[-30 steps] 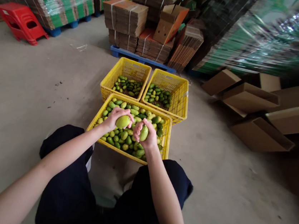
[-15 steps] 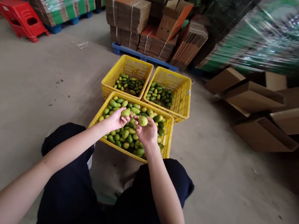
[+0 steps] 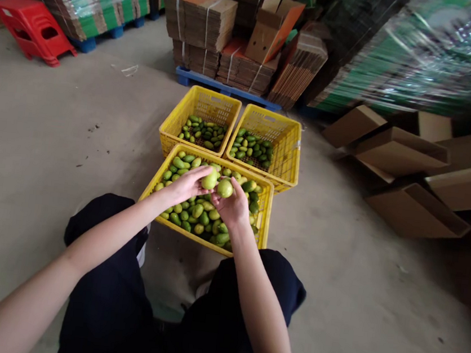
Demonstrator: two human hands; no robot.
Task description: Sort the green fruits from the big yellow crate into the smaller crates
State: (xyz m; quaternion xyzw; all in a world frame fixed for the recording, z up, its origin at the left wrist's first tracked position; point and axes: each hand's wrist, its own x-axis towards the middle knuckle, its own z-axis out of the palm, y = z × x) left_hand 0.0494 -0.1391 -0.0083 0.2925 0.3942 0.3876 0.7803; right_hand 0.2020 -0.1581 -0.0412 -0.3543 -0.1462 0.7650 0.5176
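My left hand (image 3: 188,185) is closed around a yellow-green lemon (image 3: 209,180), its fingertips near my right hand. Cupped in my right hand (image 3: 232,205) is a second round, yellow-green lemon (image 3: 224,188). Both hands hover side by side over the near yellow crate (image 3: 266,225), which is full of green and yellowish lemons (image 3: 197,211). My hands and wrists hide part of the fruit there.
Behind it stand a left yellow crate (image 3: 166,129) and a right yellow crate (image 3: 293,155), each with a lower layer of green fruit. Beyond are flattened cartons (image 3: 198,19) on a blue pallet (image 3: 228,89). Open cardboard boxes (image 3: 418,214) lie right; a red stool (image 3: 39,29) stands left.
The lemon in my left hand has moved slightly right and turned, now close beside the other one. My right hand has stayed nearly in place.
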